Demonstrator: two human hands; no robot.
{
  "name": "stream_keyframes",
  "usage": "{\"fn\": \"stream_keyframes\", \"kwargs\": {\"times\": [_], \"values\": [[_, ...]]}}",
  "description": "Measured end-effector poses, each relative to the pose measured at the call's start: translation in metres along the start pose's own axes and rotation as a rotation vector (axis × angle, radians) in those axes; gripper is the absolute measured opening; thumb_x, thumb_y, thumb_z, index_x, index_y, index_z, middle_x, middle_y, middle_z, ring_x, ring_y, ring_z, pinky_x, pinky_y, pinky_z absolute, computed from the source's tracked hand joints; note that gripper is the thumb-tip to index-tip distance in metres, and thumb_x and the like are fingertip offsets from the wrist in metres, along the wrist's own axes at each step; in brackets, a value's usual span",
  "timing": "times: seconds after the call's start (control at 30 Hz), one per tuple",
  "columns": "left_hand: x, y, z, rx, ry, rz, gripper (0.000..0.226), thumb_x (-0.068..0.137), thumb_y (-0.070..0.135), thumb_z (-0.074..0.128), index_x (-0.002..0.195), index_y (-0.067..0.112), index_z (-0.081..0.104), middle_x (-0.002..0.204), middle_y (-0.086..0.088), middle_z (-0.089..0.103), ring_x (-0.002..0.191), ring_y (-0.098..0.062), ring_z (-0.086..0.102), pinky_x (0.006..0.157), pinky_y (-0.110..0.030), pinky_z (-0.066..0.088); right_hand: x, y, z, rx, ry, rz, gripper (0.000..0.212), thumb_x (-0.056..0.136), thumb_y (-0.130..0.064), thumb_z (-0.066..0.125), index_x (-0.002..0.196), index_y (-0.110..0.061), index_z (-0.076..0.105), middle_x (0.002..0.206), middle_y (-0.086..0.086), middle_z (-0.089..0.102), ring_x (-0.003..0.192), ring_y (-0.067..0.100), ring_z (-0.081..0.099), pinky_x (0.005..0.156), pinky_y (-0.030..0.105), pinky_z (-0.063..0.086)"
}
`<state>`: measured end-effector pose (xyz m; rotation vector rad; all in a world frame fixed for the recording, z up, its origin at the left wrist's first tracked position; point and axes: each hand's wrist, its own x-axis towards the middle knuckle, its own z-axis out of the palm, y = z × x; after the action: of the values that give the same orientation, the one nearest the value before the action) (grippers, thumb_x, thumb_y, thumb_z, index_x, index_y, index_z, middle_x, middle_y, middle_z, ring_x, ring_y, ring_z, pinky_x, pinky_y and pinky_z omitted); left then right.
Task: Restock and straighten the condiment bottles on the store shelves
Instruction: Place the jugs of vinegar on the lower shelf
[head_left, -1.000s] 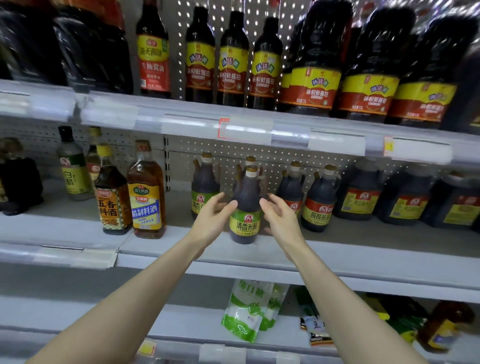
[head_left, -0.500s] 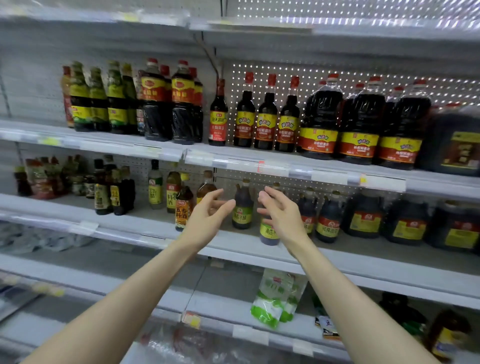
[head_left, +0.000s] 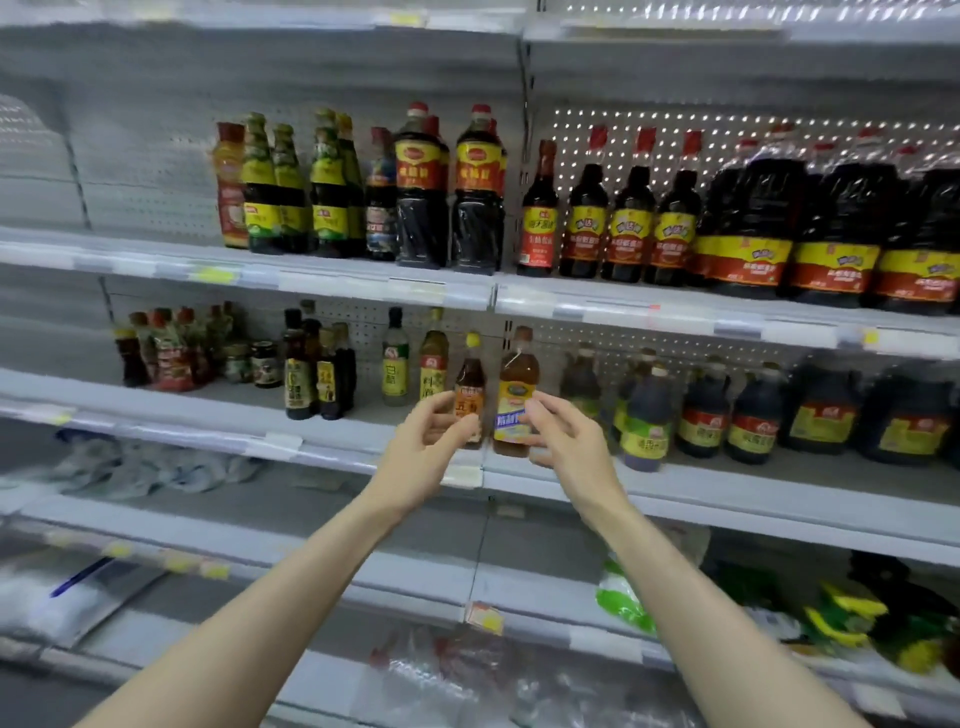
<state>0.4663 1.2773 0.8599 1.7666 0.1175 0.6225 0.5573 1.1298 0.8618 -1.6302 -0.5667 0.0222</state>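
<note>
Grips half open, the left hand (head_left: 430, 448) is at the small orange-label brown bottle (head_left: 470, 385) and the right hand (head_left: 567, 448) at the taller yellow-label amber bottle (head_left: 515, 387), both near the grey shelf (head_left: 727, 491) edge.

Reading off what I can. At nine o'clock from centre, the clear bottle (head_left: 395, 358) carries 白醋 on its pale green label. Just beside it, on its three o'clock side, the olive bottle (head_left: 434, 358) shows 料 on yellow. At six o'clock, the small brown bottle (head_left: 470, 376) gives me 五 on orange. On the dark bottles (head_left: 628, 223) at two o'clock and the price strips (head_left: 415, 288), the print is too blurred to read.
</note>
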Motion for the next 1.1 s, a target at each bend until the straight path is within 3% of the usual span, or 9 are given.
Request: {"fn": "stream_keyframes", "kwargs": {"times": [0.17, 0.27, 0.33, 0.43, 0.53, 0.7, 0.83, 0.93, 1.1], "values": [[0.005, -0.081, -0.063, -0.003, -0.065, -0.123, 0.046, 0.093, 0.031, 0.059, 0.136, 0.022, 0.045, 0.108, 0.009, 0.060, 0.099, -0.002, 0.058, 0.089, -0.025, 0.047, -0.005, 0.054, 0.082, 0.036, 0.026, 0.145, 0.034, 0.095, -0.034, 0.058, 0.126, -0.020, 0.058, 0.111, 0.001, 0.067, 0.092, 0.014, 0.067, 0.086, 0.032, 0.052], [0.002, -0.144, -0.078, 0.019, -0.102, -0.230, 0.045, 0.093, 0.033, 0.060, 0.134, 0.021, 0.047, 0.108, 0.006, 0.059, 0.107, -0.013, 0.058, 0.098, -0.036, 0.047, -0.014, 0.104, 0.119, 0.010, 0.070, 0.238, 0.023, 0.094, -0.033, 0.059, 0.116, -0.024, 0.061, 0.101, -0.002, 0.069, 0.086, 0.014, 0.066, 0.079, 0.028, 0.051], [-0.003, -0.179, -0.079, 0.019, -0.135, -0.297, 0.049, 0.093, 0.035, 0.059, 0.137, 0.020, 0.045, 0.110, 0.006, 0.058, 0.104, -0.011, 0.058, 0.096, -0.033, 0.047, -0.020, 0.134, 0.135, 0.002, 0.072, 0.299, 0.023, 0.095, -0.034, 0.059, 0.115, -0.024, 0.060, 0.098, -0.007, 0.068, 0.085, 0.012, 0.065, 0.078, 0.029, 0.051], [-0.012, -0.227, -0.080, 0.006, -0.152, -0.366, 0.048, 0.093, 0.031, 0.060, 0.136, 0.017, 0.046, 0.105, 0.008, 0.060, 0.098, -0.008, 0.059, 0.092, -0.031, 0.047, -0.030, 0.181, 0.153, -0.029, 0.069, 0.386, 0.032, 0.095, -0.035, 0.059, 0.121, -0.018, 0.060, 0.103, -0.005, 0.068, 0.088, 0.011, 0.065, 0.085, 0.033, 0.052], [-0.018, -0.292, -0.076, 0.008, -0.186, -0.466, 0.045, 0.094, 0.027, 0.059, 0.135, 0.015, 0.047, 0.101, 0.006, 0.061, 0.102, -0.017, 0.060, 0.096, -0.036, 0.048, -0.041, 0.242, 0.170, -0.072, 0.052, 0.459, 0.029, 0.093, -0.037, 0.060, 0.117, -0.020, 0.064, 0.113, 0.000, 0.068, 0.103, 0.016, 0.065, 0.094, 0.033, 0.050], [-0.031, -0.389, -0.066, 0.036, -0.231, -0.613, 0.040, 0.094, 0.027, 0.059, 0.132, 0.017, 0.049, 0.105, 0.001, 0.061, 0.094, -0.010, 0.059, 0.086, -0.028, 0.047, -0.055, 0.335, 0.189, -0.070, 0.047, 0.609, 0.005, 0.095, -0.031, 0.058, 0.095, -0.029, 0.063, 0.092, -0.010, 0.068, 0.082, 0.012, 0.066, 0.074, 0.027, 0.049], [-0.051, -0.473, -0.052, 0.029, -0.216, -0.763, 0.035, 0.093, 0.031, 0.060, 0.126, 0.024, 0.050, 0.104, 0.002, 0.060, 0.100, -0.016, 0.058, 0.085, -0.029, 0.048, -0.072, 0.423, 0.201, -0.147, 0.029, 0.729, 0.009, 0.092, -0.038, 0.061, 0.084, -0.038, 0.064, 0.088, -0.009, 0.070, 0.086, 0.019, 0.068, 0.087, 0.039, 0.053], [-0.071, -0.536, -0.041, 0.029, -0.210, -0.835, 0.035, 0.094, 0.026, 0.058, 0.128, 0.024, 0.049, 0.103, 0.001, 0.060, 0.092, -0.012, 0.058, 0.075, -0.022, 0.046, -0.094, 0.495, 0.210, -0.222, 0.037, 0.776, 0.016, 0.084, -0.054, 0.061, 0.074, -0.044, 0.068, 0.079, -0.007, 0.071, 0.086, 0.022, 0.069, 0.084, 0.046, 0.054], [-0.102, -0.634, -0.023, 0.056, -0.248, -0.944, 0.028, 0.093, 0.029, 0.060, 0.119, 0.017, 0.055, 0.098, -0.008, 0.063, 0.081, -0.013, 0.058, 0.058, -0.022, 0.048, -0.126, 0.589, 0.232, -0.133, 0.062, 0.959, 0.019, 0.094, -0.029, 0.060, 0.075, -0.030, 0.064, 0.082, -0.003, 0.069, 0.080, 0.018, 0.066, 0.077, 0.034, 0.049]]}}
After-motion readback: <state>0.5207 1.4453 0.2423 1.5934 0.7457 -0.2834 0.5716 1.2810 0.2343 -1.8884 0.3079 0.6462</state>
